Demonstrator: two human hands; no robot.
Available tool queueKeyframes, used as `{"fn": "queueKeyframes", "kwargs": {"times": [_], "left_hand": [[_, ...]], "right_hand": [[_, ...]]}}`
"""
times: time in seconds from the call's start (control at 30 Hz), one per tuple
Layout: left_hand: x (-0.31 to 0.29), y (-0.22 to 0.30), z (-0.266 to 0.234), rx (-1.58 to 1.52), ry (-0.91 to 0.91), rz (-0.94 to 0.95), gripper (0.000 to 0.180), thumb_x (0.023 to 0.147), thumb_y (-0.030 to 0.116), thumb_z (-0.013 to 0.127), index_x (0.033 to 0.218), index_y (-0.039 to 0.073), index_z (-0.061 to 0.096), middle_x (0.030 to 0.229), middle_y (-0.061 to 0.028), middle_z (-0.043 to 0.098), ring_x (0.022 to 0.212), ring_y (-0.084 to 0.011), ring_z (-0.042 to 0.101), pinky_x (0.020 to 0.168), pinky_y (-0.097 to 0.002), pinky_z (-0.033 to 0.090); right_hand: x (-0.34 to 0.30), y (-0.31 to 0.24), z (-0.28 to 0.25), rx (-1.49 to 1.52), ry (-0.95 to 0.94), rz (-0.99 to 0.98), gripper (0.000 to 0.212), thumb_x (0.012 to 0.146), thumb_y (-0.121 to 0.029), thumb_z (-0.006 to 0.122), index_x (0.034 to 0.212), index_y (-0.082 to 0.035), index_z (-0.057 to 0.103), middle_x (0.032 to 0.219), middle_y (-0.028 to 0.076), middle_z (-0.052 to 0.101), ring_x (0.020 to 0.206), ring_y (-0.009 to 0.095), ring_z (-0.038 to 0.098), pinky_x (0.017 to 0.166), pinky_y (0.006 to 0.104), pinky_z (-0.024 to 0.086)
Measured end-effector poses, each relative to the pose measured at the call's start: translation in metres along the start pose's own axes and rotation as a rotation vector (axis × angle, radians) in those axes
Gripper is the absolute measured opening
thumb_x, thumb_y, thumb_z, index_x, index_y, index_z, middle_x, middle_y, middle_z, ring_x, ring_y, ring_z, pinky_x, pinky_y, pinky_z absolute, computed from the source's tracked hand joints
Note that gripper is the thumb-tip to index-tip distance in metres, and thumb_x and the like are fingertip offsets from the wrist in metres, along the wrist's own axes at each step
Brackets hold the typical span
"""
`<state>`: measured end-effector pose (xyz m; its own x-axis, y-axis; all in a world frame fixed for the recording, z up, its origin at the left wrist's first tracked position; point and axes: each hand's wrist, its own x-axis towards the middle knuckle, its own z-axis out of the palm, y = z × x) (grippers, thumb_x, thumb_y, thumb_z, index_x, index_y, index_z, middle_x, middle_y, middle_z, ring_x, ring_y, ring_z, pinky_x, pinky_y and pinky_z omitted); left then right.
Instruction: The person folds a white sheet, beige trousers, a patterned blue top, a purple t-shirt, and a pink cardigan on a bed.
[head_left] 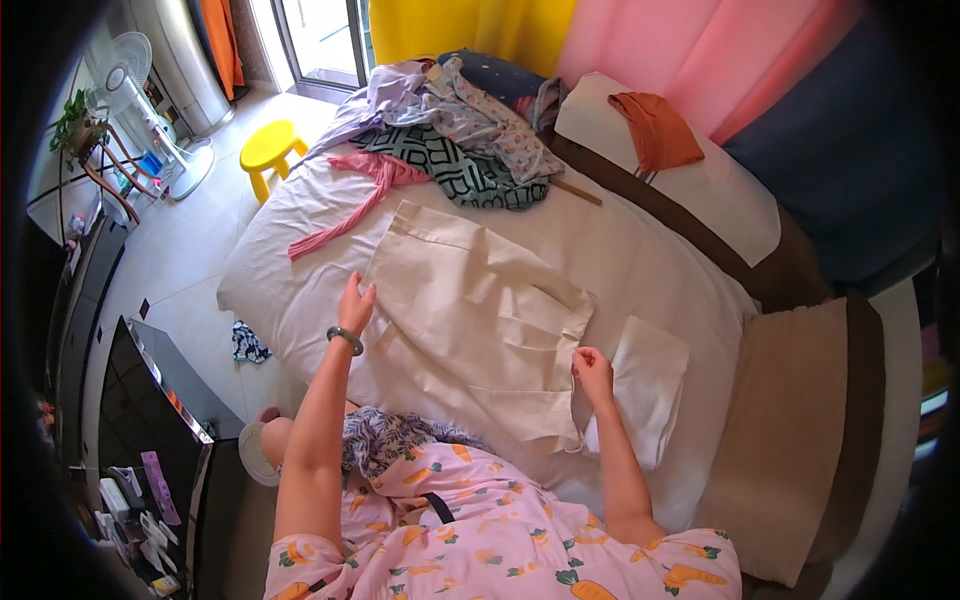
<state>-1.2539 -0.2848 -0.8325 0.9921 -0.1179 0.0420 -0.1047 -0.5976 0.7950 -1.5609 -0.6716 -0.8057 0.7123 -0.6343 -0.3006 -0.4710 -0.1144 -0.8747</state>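
Cream garment, edge pinched by right hand, hold of left hand unclear; lopsided tugging could crease it

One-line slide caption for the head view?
Left hand and right hand at opposite edges of cream cloth spread on a white-sheeted bed, a folded white cloth alongside.

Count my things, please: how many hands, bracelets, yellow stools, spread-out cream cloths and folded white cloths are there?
Hands: 2 (left hand, right hand)
Bracelets: 1 (dark bracelet on the left wrist)
Yellow stools: 1 (yellow stool)
Spread-out cream cloths: 1 (cream cloth)
Folded white cloths: 1 (white cloth)
Total: 6
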Motion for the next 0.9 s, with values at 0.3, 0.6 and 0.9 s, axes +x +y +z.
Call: {"fn": "queueKeyframes", "kwargs": {"times": [0.3,0.6,0.9], "left_hand": [[0.049,0.000,-0.008,-0.343,-0.189,-0.004,0.017,0.087,0.015,0.066,0.094,0.000,0.066,0.076,0.0037,0.060,0.071,-0.0042,0.054,0.064,-0.0210,0.044],[0.115,0.143,-0.036,-0.507,0.080,0.012,0.031,0.091,0.028,0.062,0.107,0.002,0.064,0.081,0.0031,0.059,0.069,-0.0050,0.050,0.061,-0.0196,0.041],[-0.003,0.062,-0.036,-0.737,-0.198,-0.260,0.036,0.097,0.029,0.052,0.129,0.014,0.053,0.119,-0.0033,0.062,0.104,-0.0103,0.058,0.085,-0.0253,0.045]], "right_hand": [[0.012,-0.020,0.002,0.066,-0.163,0.071,0.018,0.080,-0.019,0.069,0.086,-0.003,0.062,0.073,0.001,0.061,0.065,0.010,0.054,0.059,0.0267,0.043],[0.087,-0.114,-0.070,0.459,0.022,0.000,0.036,0.088,-0.020,0.059,0.116,0.004,0.057,0.111,0.007,0.063,0.106,0.018,0.058,0.092,0.0302,0.045],[0.013,0.136,-0.279,-0.223,0.508,0.285,0.052,0.087,-0.049,0.061,0.113,-0.004,0.057,0.097,0.006,0.063,0.091,0.014,0.059,0.075,0.0262,0.046]]}}
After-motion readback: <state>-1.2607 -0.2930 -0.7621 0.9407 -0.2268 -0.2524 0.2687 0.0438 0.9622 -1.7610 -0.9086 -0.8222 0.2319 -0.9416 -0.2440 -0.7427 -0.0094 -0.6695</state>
